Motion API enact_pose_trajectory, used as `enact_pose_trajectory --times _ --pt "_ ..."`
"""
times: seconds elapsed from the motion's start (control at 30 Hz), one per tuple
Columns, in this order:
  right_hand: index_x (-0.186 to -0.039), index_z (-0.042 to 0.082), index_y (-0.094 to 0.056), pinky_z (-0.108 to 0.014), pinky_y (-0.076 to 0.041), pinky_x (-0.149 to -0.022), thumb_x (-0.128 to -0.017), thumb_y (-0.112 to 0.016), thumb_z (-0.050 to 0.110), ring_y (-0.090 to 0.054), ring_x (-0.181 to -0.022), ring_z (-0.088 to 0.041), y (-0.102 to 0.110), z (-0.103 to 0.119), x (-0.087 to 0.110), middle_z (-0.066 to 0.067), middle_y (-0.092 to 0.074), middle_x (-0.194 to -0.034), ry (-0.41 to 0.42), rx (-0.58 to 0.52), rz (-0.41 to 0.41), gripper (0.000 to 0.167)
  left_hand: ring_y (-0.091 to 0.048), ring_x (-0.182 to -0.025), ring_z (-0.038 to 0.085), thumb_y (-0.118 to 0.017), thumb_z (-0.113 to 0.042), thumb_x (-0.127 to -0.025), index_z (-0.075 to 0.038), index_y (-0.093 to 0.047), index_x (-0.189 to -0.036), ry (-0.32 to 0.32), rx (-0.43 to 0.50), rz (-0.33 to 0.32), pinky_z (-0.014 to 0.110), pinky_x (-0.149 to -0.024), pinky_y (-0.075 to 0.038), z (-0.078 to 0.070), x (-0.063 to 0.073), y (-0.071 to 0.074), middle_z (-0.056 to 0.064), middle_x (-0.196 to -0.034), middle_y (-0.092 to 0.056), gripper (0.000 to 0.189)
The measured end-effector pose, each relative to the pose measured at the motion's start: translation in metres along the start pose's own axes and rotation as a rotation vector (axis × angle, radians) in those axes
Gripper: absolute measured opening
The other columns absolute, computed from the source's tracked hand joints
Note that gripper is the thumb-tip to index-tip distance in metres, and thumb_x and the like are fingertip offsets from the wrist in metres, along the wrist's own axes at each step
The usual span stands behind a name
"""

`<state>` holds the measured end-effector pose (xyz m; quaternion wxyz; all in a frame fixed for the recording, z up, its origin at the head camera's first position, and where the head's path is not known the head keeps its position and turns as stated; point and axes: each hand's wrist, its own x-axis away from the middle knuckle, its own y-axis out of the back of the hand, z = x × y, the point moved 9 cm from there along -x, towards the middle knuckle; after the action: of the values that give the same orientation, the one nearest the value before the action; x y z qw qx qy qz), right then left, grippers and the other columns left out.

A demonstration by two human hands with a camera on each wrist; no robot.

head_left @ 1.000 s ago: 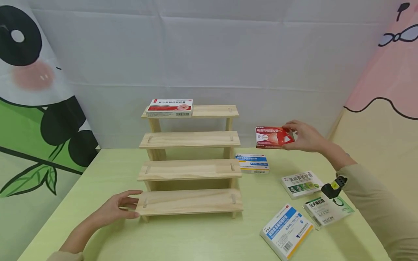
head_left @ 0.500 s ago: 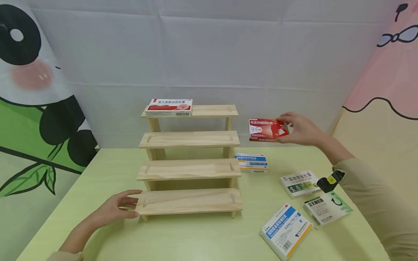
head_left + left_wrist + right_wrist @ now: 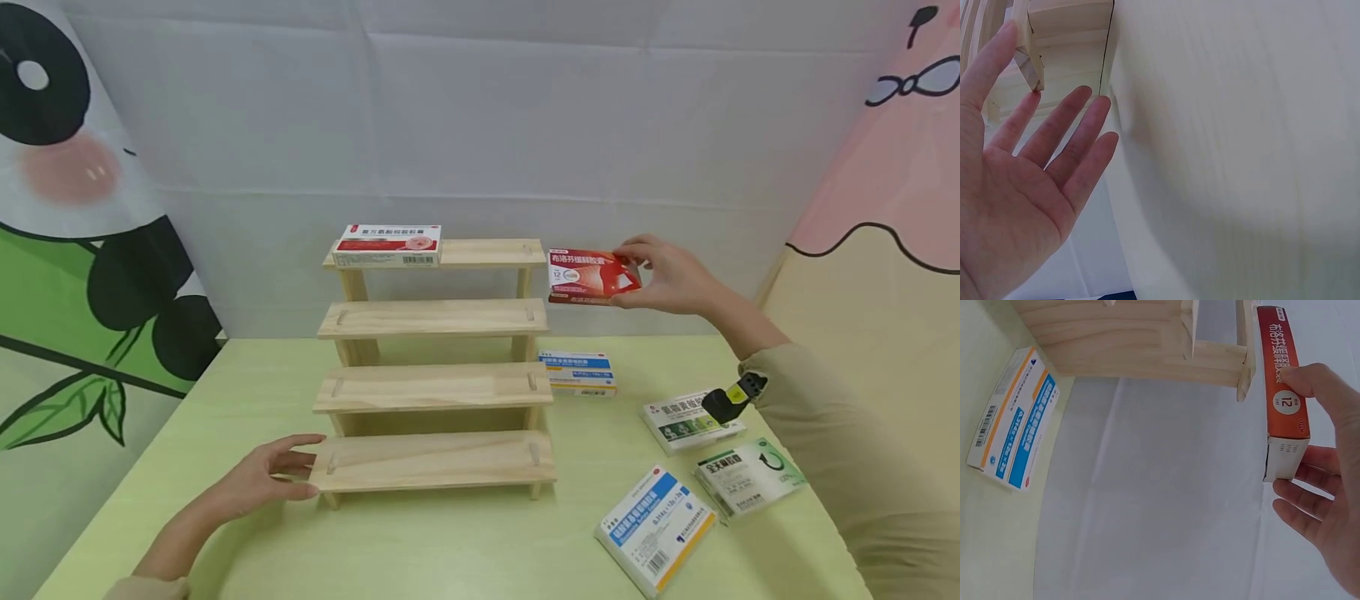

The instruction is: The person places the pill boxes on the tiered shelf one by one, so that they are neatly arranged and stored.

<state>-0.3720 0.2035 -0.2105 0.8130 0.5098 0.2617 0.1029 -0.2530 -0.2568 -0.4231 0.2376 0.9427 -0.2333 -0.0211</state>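
A pale backdrop (image 3: 487,125) spans the rear. In front of it extends a light green desk (image 3: 450,550). A four-tier wooden stand (image 3: 433,318) rests upright on the desk, its shelves rising in steps toward the backdrop.

The left hand (image 3: 258,482) is located at the left end of the lowest shelf. Its fingers are extended and spread apart; the thumb and forefinger contact the shelf end. The right hand (image 3: 667,275) is raised above the desk, fingers clamped on the right end of a red box (image 3: 583,277). The red box is located just beside the right end of the top shelf; contact between the two cannot be determined.

A red-and-white box (image 3: 387,247) lies flat on the left part of the top shelf. Four further boxes lie on the desk, right of the stand: the near blue-and-white box (image 3: 656,529), the green-and-white box (image 3: 750,477), the green-banded box (image 3: 684,423) and the far blue-and-white box (image 3: 579,373), the last positioned near the stand. A small black device (image 3: 724,406) projects from the right cuff.
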Motion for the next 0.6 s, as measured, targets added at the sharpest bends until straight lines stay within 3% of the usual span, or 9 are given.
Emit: enact_pose_trajectory --times 0.2,0.6 --pt "-0.126 -0.002 -0.048 -0.046 -0.044 -0.081 -0.072 -0.075 0.024 -0.044 -0.104 -0.028 -0.003 0.01 -0.014 -0.014 -0.047 -0.123 0.003 -0.01 -0.007 0.066 -0.055 -0.092 -0.006 -0.069 -0.011 -0.079 0.012 -0.032 -0.132 0.019 0.011 -0.006 0.027 -0.072 -0.05 0.0 0.001 0.001 0.038 -0.118 -0.047 0.069" --pt "-0.125 -0.003 -0.05 -0.041 -0.043 -0.079 -0.07 -0.076 0.023 -0.045 -0.099 -0.025 -0.013 0.032 -0.037 -0.013 -0.049 -0.12 0.059 -0.026 -0.026 0.067 -0.055 -0.093 -0.005 -0.07 -0.012 -0.079 0.011 -0.033 -0.133 0.033 -0.002 -0.004 0.027 -0.072 -0.05 0.001 0.002 0.002 0.037 -0.119 -0.047 0.069"
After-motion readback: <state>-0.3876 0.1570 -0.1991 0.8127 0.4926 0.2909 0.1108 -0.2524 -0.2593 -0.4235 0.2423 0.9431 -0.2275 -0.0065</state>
